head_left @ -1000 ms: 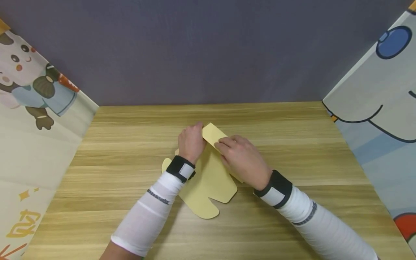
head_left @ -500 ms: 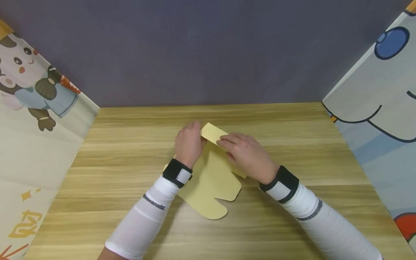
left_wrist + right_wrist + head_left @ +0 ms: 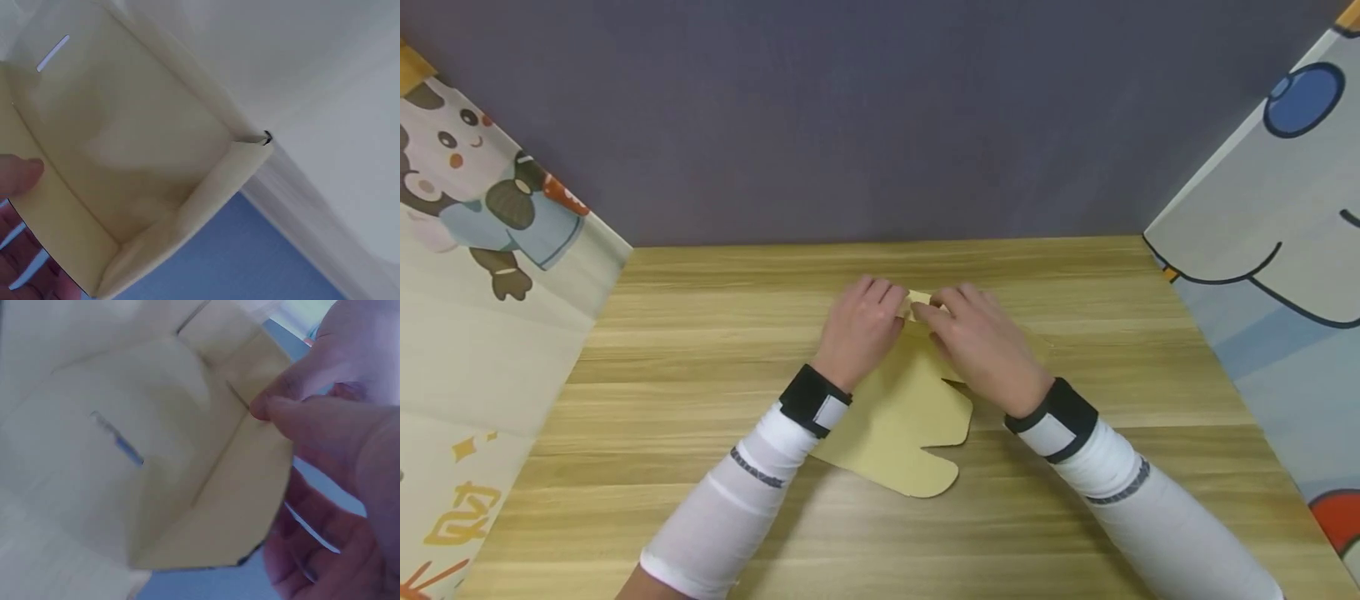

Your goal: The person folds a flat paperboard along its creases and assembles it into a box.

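Left hand (image 3: 861,329), right hand (image 3: 988,350): both sets of fingers pinch one folded pale-yellow card cutout (image 3: 895,425), far edge. Hands now closer together, cutout's near end swung right.

Walled booth (image 3: 880,125), 2 cartoon panels (image 3: 1255,217), wood-grain table (image 3: 685,350)

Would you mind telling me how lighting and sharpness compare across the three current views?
Head: fairly even light, the yellow card reasonably clear, a soft shadow on the table beside the left sleeve; left wrist: hazy, the card's inside partly shaded, upper right pale; right wrist: soft, low in contrast, a bright patch at the upper right beside the right hand.
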Tool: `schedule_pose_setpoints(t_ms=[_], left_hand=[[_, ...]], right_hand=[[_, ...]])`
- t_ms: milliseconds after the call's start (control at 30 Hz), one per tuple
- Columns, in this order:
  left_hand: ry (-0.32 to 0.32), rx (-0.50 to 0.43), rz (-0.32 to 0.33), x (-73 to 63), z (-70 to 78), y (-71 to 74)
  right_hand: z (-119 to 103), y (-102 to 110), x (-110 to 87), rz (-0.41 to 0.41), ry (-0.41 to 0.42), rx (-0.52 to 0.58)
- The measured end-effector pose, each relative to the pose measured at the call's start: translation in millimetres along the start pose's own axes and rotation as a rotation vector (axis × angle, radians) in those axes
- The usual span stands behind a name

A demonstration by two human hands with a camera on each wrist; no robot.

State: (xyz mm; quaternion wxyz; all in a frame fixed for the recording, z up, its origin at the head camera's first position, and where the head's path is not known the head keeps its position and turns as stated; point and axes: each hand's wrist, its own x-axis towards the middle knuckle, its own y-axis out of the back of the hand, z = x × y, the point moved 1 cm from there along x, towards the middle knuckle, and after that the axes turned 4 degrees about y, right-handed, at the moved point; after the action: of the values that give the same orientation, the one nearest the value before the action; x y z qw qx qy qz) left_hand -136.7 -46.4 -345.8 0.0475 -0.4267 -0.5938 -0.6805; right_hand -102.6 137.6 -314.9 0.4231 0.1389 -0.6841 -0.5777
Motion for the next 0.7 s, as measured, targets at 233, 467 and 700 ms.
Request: schedule_pose_setpoints(t_ms=[233, 467, 700], left_hand=[[0.148, 0.0, 0.048, 2.9, -15.0, 8.1], [0.31, -0.041, 0.084, 2.4, -29.5, 21.5], [0.416, -0.054, 0.098, 1.2, -35.1, 31.4]], right_hand=[[-9.1, 12.1, -8.5, 0.017, -0.036, 0.118], [1.7, 7.2, -13.1, -0.153, -0.231, 0.241], [17.0, 11.8, -10.4, -0.1, -0.287, 0.228]])
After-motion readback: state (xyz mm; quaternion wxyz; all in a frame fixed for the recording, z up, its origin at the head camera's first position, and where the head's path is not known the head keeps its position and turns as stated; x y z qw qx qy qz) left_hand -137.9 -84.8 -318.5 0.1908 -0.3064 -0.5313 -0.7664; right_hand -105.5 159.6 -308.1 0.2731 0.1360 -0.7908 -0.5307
